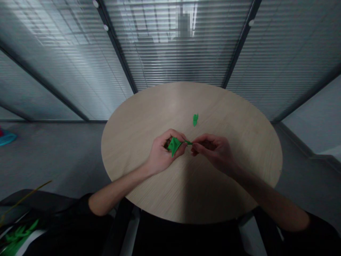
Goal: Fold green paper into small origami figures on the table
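Note:
Over the middle of a round wooden table, both my hands hold one folded piece of green paper. My left hand is closed round its wider body. My right hand pinches the thin tip that sticks out to the right. A second, smaller folded green paper piece lies on the table just beyond my hands, untouched.
Glass walls with blinds stand behind the table. Grey floor lies on both sides. At the lower left, a dark seat carries green shapes on white and a thin yellowish stick. A teal object sits at the far left.

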`<state>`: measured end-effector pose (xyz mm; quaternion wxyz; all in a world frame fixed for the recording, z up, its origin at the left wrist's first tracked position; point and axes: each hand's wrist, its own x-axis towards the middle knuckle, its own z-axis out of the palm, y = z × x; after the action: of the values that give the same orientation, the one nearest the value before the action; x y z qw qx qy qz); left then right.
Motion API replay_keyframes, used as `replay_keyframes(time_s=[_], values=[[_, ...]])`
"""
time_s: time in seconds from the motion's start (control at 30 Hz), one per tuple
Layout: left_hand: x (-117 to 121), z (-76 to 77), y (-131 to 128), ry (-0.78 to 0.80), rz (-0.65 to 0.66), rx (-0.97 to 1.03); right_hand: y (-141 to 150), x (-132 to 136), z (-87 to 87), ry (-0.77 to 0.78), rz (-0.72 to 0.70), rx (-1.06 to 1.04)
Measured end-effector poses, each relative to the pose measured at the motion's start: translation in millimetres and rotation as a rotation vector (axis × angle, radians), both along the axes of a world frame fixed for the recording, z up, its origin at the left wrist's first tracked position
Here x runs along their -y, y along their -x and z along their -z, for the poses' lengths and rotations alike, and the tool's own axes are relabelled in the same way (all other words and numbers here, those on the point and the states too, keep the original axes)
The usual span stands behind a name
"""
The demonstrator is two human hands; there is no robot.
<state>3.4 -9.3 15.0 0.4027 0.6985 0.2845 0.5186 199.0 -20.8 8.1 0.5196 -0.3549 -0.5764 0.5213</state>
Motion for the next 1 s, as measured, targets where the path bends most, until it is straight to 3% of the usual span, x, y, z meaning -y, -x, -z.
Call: replay_keyframes(time_s=[0.33, 1.0], values=[[-0.3, 0.5, 1.0, -0.01, 0.011, -0.025, -1.2, 0.2, -2.4, 0.058, -0.039, 0.021], [-0.8, 3.1, 1.4, -0.008, 0.056, -0.057, -1.3, 2.5, -0.4, -0.028, -0.06, 0.167]])
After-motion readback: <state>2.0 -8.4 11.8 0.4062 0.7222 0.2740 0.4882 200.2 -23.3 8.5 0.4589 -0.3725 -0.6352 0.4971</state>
